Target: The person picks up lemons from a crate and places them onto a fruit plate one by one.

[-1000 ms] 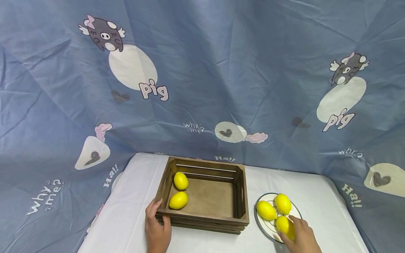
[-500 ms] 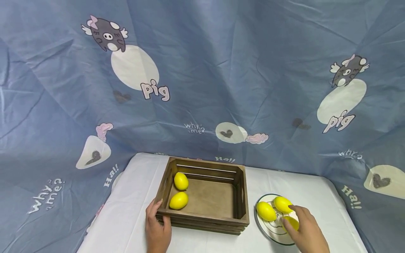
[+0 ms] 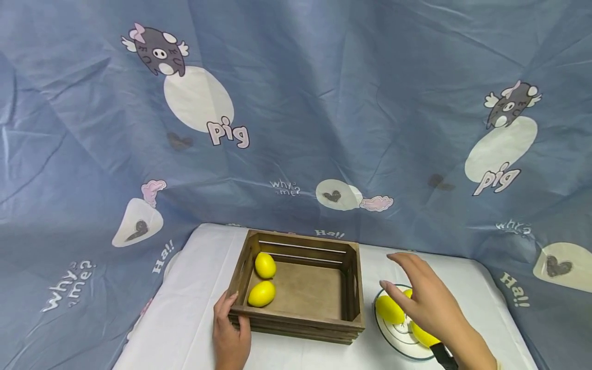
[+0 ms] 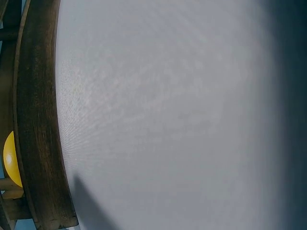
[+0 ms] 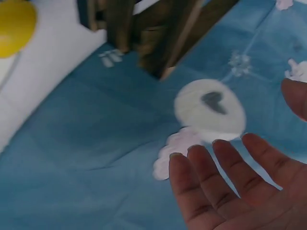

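My left hand grips the front left corner of a brown slatted wooden crate, fingers over the side and thumb on the front. Inside, along the crate's left side, lie two yellow lemons, a back lemon and a front lemon. My right hand hangs above a white plate with a dark green rim, its fingers spread and holding nothing. On the plate I see a left lemon, a front lemon partly behind the wrist, and a sliver of a third, mostly hidden by the hand.
Crate and plate stand on a white-covered table, the plate to the crate's right. A blue printed cloth hangs behind and at both sides. In the left wrist view the crate's wall runs down the left edge.
My right hand has come away from the front lemon on the plate and risen forward and left, its fingers opening out. The left hand and the crate have stayed put.
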`<state>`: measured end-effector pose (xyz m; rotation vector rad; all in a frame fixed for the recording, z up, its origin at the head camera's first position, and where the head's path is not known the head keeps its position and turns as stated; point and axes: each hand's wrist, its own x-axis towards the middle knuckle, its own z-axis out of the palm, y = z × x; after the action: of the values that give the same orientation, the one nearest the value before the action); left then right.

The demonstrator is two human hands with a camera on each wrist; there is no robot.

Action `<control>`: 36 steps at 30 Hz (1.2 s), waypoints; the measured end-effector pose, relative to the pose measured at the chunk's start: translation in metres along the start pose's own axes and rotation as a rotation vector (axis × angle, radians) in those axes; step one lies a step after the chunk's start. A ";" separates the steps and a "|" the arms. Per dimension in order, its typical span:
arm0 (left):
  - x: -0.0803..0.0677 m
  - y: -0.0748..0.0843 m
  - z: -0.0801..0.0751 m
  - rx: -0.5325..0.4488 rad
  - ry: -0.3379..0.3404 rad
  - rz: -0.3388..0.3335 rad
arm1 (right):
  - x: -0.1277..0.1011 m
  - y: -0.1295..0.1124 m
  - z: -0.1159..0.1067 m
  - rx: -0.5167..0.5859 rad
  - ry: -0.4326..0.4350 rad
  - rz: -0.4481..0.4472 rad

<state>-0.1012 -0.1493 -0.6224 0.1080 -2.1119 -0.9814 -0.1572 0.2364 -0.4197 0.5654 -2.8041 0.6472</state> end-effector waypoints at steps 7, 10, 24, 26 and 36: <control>0.001 -0.002 0.001 -0.017 0.024 0.051 | 0.027 -0.022 0.003 -0.001 -0.055 -0.157; 0.002 -0.001 0.001 -0.021 0.032 0.061 | 0.035 -0.029 0.007 -0.017 -0.089 -0.212; 0.000 0.001 -0.002 -0.006 0.003 0.009 | 0.071 -0.057 0.035 0.037 -0.266 -0.366; 0.001 0.001 -0.002 -0.007 0.001 0.010 | 0.078 -0.059 0.042 0.064 -0.306 -0.389; 0.002 0.000 0.000 -0.023 0.028 0.067 | 0.103 -0.077 0.063 0.037 -0.500 -0.428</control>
<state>-0.1026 -0.1503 -0.6213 0.0386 -2.0653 -0.9589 -0.2261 0.1103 -0.4170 1.4598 -2.9430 0.5215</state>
